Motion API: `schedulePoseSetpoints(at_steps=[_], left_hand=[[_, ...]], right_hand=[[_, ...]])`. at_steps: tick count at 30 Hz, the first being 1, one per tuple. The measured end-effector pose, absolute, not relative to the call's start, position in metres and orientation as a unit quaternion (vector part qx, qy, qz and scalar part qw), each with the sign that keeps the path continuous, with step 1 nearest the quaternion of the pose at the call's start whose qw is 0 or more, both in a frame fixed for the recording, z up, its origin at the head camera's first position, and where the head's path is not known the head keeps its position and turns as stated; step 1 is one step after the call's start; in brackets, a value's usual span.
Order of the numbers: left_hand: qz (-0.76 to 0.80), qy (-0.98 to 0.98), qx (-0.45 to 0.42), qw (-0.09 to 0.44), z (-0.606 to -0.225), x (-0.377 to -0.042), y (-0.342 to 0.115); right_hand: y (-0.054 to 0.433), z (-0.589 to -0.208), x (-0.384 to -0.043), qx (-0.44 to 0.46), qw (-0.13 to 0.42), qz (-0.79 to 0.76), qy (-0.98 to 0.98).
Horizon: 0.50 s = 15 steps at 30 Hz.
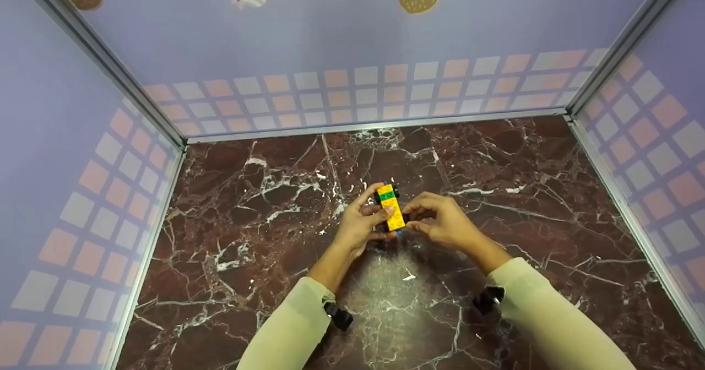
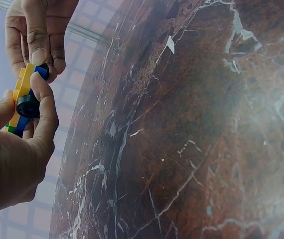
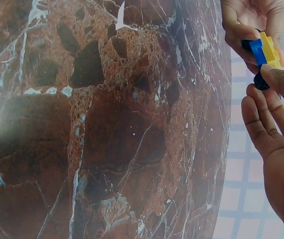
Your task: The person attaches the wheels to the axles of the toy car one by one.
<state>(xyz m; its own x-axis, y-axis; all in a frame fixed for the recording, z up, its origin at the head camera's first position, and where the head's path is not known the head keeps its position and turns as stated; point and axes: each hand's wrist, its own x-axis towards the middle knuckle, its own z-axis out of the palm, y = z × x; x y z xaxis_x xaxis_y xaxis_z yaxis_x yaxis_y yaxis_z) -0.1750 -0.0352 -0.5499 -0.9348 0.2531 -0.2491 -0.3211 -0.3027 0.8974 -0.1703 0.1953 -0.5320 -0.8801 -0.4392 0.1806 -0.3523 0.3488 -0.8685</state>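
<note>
Nearest to me, two pale sleeves come in from the near edge of the desk (image 1: 248, 238), a dark red marble top veined with white, and each wrist carries a small black camera mount. The sleeves converge toward the middle of the desk, where both hands meet above the surface.

My left hand (image 1: 361, 224) curls round the toy brick car (image 1: 390, 207) from its left side, thumb and fingers pinching the long body; the left wrist view shows a black wheel (image 2: 28, 105) sitting between the thumb and forefinger. My right hand (image 1: 440, 221) grips the same car from the right, fingertips closed on its near end, where the right wrist view shows a blue brick (image 3: 257, 51) under the yellow ones and a black wheel just below it.

The car is yellow with a green band near its far end, held over the centre of the desk; whether it touches the marble I cannot tell.

Beyond it the desk runs to the far edge, met by a lilac wall (image 1: 352, 39) with a checked band and printed doughnuts.
</note>
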Motion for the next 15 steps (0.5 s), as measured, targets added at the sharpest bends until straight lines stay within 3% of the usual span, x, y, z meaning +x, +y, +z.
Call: schedulePoseSetpoints(at_steps=[15], left_hand=[[0.811, 0.556, -0.021, 0.183, -0.5508, -0.176, -0.0363]], right_hand=[[0.194, -0.5317, -0.1677, -0.219, 0.063, -0.539, 0.811]])
